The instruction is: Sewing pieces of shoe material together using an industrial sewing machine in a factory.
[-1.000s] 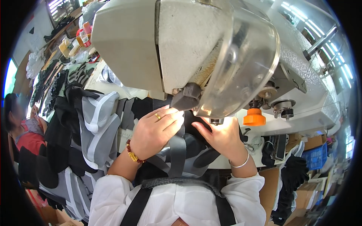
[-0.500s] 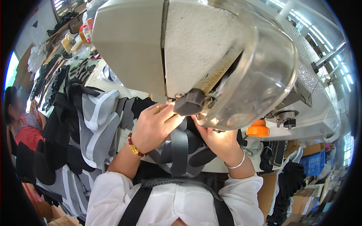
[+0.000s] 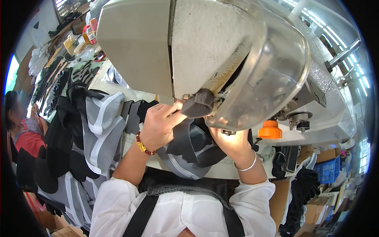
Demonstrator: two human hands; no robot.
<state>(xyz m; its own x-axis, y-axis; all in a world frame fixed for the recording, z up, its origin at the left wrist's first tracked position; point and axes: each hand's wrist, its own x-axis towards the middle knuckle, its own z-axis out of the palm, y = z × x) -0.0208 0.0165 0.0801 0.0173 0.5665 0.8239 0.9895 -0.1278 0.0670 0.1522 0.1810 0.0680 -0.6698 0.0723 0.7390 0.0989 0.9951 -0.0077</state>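
Note:
Beneath the large sewing machine head (image 3: 136, 47), a black and grey fabric piece (image 3: 185, 164) lies in soft folds between my hands, with a loose black flap (image 3: 183, 142) on top. My left hand (image 3: 160, 124) is at the left of the dark foam block (image 3: 198, 103). Its thumb and forefinger are drawn together in a pinch by the needle area; what they hold is hidden. My right hand (image 3: 231, 144) rests against the fabric's right side, its fingers covered by the machine's clear guard (image 3: 272, 71) and the cloth. Lamp light falls on that hand.
Stacked grey and black fabric pieces (image 3: 104, 130) hang at the left. An orange cap (image 3: 270, 129) and a bobbin winder (image 3: 300, 120) are on the right. A blue crate (image 3: 328, 170) stands low at the right. Another person (image 3: 29, 132) sits far left.
The fabric has shifted and turned under my hands: the long black strip that hung toward me now shows as a short folded flap. My left hand has moved slightly; my right hand stays close by.

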